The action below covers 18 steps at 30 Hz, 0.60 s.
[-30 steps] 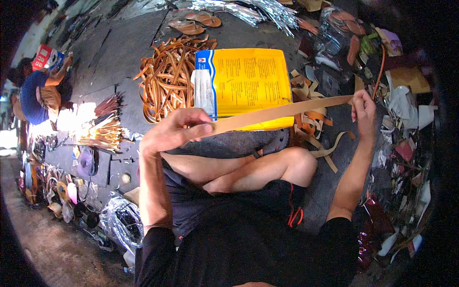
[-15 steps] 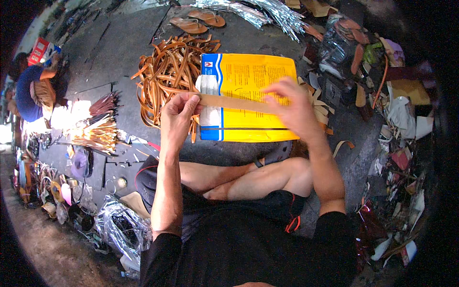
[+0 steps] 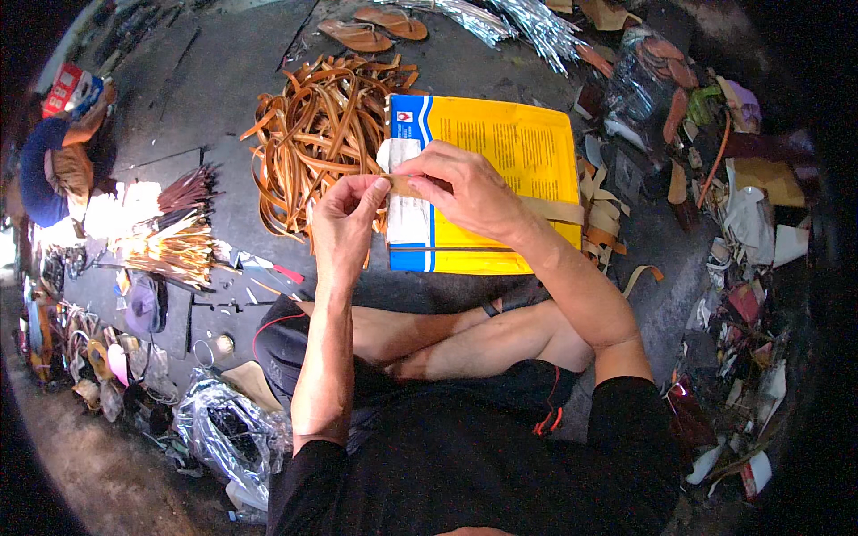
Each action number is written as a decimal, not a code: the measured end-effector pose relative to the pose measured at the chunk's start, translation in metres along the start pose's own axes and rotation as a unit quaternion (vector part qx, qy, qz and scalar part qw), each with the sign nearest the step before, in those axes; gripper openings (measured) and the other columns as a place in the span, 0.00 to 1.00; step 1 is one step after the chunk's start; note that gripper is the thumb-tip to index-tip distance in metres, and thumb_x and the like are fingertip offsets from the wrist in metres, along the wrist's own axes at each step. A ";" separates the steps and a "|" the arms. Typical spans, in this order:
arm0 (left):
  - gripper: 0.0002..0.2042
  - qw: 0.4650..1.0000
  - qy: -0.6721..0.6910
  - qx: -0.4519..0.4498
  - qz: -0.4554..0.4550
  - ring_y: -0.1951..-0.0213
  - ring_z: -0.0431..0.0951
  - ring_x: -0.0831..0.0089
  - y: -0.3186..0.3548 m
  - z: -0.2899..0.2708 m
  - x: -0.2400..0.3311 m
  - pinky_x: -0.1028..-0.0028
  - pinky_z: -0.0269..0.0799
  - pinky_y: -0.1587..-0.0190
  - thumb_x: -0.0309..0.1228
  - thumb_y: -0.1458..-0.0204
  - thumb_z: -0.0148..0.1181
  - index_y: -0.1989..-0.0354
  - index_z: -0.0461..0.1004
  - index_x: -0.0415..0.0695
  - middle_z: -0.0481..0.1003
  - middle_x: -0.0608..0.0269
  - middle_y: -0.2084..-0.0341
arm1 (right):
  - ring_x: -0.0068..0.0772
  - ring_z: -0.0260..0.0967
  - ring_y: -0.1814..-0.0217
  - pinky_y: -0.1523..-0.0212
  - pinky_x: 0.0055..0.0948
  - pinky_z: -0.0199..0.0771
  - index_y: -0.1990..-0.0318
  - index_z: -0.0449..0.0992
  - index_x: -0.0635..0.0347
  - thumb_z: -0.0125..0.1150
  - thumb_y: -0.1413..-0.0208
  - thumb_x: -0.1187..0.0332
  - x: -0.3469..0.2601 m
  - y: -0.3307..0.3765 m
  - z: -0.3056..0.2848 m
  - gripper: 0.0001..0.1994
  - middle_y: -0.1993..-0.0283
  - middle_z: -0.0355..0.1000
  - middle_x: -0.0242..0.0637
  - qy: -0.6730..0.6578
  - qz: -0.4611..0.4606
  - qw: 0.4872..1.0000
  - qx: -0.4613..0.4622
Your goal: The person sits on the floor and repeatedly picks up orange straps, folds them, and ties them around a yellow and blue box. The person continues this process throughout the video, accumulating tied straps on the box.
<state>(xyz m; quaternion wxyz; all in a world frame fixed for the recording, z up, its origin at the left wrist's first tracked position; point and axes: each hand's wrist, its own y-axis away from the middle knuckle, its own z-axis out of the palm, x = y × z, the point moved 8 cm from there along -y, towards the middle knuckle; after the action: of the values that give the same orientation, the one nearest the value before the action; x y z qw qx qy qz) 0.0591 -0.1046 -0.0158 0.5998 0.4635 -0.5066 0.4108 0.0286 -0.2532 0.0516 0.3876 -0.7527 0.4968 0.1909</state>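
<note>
A flat tan strip point(image 3: 552, 211), perhaps leather, runs across the yellow and blue box point(image 3: 500, 134) in front of me. Its left end is pinched between the thumb and fingers of my left hand point(image 3: 350, 207), over the box's left edge. Close beside it, my right hand point(image 3: 458, 186) grips the same strip, fingers and thumb pressed together. The right hand and forearm cover the strip's middle part; its far end shows at the box's right side. A white patch point(image 3: 407, 220) on the box lies under the hands.
A tangled heap of brown strips point(image 3: 308, 134) lies left of the box. Tan offcuts point(image 3: 604, 213) are at its right. Sandals point(image 3: 357, 36) and silvery strips point(image 3: 536, 36) lie beyond. Clear plastic wrapping point(image 3: 228, 420) sits by my left. Another person point(image 3: 49, 170) crouches at far left.
My right hand has moved left along the strip, from the box's right part to beside my left hand, and closed on it there. My left hand keeps its pinch.
</note>
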 end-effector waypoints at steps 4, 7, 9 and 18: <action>0.07 0.999 0.012 -0.025 -0.036 0.72 0.71 0.84 -0.003 0.002 -0.006 0.83 0.66 0.67 0.31 0.45 0.60 0.65 0.76 0.40 0.75 0.70 0.75 | 0.41 0.71 0.64 0.62 0.33 0.73 0.60 0.78 0.59 0.60 0.51 0.77 -0.004 0.002 0.001 0.10 0.66 0.71 0.38 0.017 -0.015 1.000 -0.013; 0.08 0.991 0.100 -0.057 -0.071 0.73 0.68 0.85 -0.007 0.004 -0.018 0.83 0.63 0.68 0.33 0.44 0.59 0.66 0.74 0.41 0.73 0.72 0.75 | 0.41 0.71 0.63 0.61 0.35 0.73 0.62 0.77 0.58 0.59 0.52 0.75 -0.011 0.002 0.005 0.08 0.67 0.69 0.39 0.067 -0.052 0.996 -0.031; 0.08 0.987 0.115 -0.066 -0.090 0.73 0.68 0.85 -0.010 0.006 -0.019 0.83 0.63 0.69 0.34 0.44 0.59 0.67 0.74 0.41 0.72 0.72 0.75 | 0.41 0.70 0.62 0.59 0.35 0.72 0.63 0.77 0.58 0.60 0.52 0.74 -0.016 0.002 0.009 0.08 0.67 0.69 0.39 0.128 -0.088 0.987 -0.040; 0.10 0.976 0.188 -0.038 -0.105 0.74 0.65 0.85 -0.001 0.009 -0.018 0.84 0.61 0.69 0.36 0.41 0.54 0.64 0.74 0.40 0.68 0.74 0.79 | 0.41 0.68 0.60 0.59 0.38 0.67 0.67 0.75 0.58 0.64 0.52 0.67 -0.014 0.003 0.009 0.07 0.66 0.69 0.37 0.102 -0.028 0.994 0.034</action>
<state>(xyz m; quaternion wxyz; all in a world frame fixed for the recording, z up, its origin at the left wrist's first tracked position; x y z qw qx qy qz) 0.0554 -0.1145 -0.0329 0.7410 0.4058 -0.3487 0.4058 0.0213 -0.2383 0.0538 0.3657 -0.7682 0.5185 0.0848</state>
